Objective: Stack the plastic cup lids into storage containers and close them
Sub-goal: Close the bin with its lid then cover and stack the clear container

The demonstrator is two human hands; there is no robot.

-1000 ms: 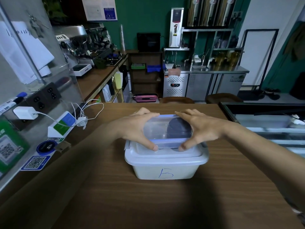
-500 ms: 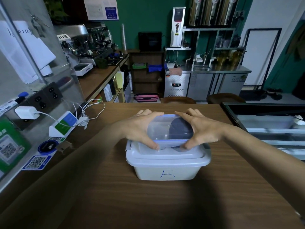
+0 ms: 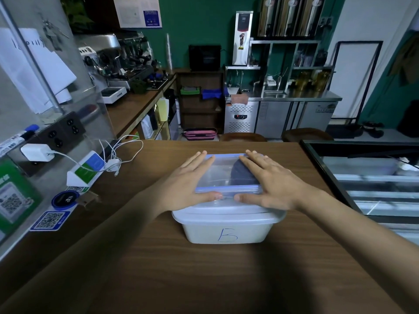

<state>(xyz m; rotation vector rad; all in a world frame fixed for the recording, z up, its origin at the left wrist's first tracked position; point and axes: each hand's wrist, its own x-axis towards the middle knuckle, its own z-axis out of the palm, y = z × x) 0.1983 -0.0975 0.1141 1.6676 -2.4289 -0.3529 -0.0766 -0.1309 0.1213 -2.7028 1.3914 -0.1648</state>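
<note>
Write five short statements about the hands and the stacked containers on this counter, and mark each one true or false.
1. The left hand and right hand both lie flat, fingers straight, on the clear container. True.
2. The clear container stands directly on the table. False: it rests on the lid of the white bin, which stands on the table.
3. The white bin is marked with an A. False: the handwritten letter is a B.
4. A dark round thing shows through the clear container. True.
5. The white charger lies unplugged on the table. False: it is plugged into the socket panel at the left.
</note>
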